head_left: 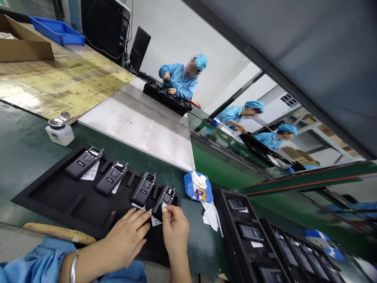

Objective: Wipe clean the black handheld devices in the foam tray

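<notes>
My right hand (177,230) pinches a small white wipe (163,208) against the face of the rightmost black walkie-talkie (166,195). Lying flat with fingers stretched out, my left hand (126,236) rests at the near side of a black foam tray (59,198), holding nothing. In that tray lie more walkie-talkies: one (144,189) just above my left fingertips, one (112,178) left of it, and one (85,162) at the far left. White printed labels (92,171) stick out from under them. My right fingers hide part of the rightmost one.
A blue bin (198,186) of white wipes stands behind my right hand. Further black trays (232,236) with devices lie to the right. A glass bottle with a metal lid (59,131) stands at the left, near a white board (141,127). Co-workers in blue (179,80) sit beyond.
</notes>
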`<action>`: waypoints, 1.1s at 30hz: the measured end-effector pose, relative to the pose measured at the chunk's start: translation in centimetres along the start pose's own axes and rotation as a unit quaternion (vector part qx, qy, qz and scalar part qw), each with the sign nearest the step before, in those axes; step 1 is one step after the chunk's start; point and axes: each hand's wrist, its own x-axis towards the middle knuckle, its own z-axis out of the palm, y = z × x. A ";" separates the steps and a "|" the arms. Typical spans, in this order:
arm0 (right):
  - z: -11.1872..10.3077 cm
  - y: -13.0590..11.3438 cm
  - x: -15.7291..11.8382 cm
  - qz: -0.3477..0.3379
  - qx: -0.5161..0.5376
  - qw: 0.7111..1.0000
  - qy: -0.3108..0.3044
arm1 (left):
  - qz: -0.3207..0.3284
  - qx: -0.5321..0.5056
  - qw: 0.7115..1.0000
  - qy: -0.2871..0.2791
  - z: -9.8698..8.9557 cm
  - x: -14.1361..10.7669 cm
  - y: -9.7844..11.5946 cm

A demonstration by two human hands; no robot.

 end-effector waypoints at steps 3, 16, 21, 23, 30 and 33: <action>2.4 -4.3 1.5 -0.074 -0.021 0.997 -0.030 | -0.027 0.048 0.998 0.016 -0.7 -0.9 -1.9; 5.7 -6.4 2.7 -0.099 -0.129 0.986 -0.042 | -0.040 0.018 0.998 -0.040 -1.5 -1.6 -3.4; 5.7 -6.7 3.4 -0.082 -0.157 0.984 -0.030 | -0.047 0.023 0.996 -0.074 -2.3 -1.2 -3.4; 5.4 -6.4 3.3 -0.065 -0.155 0.986 -0.013 | -0.042 0.015 0.996 -0.077 -2.6 -1.1 -3.3; 6.6 -8.2 3.4 -0.088 -0.139 0.985 -0.052 | -0.053 -0.005 0.997 -0.062 -2.1 -1.3 -3.5; 6.2 -7.0 3.4 -0.055 -0.121 0.991 -0.033 | -0.053 -0.016 0.997 -0.049 -1.7 -1.5 -3.6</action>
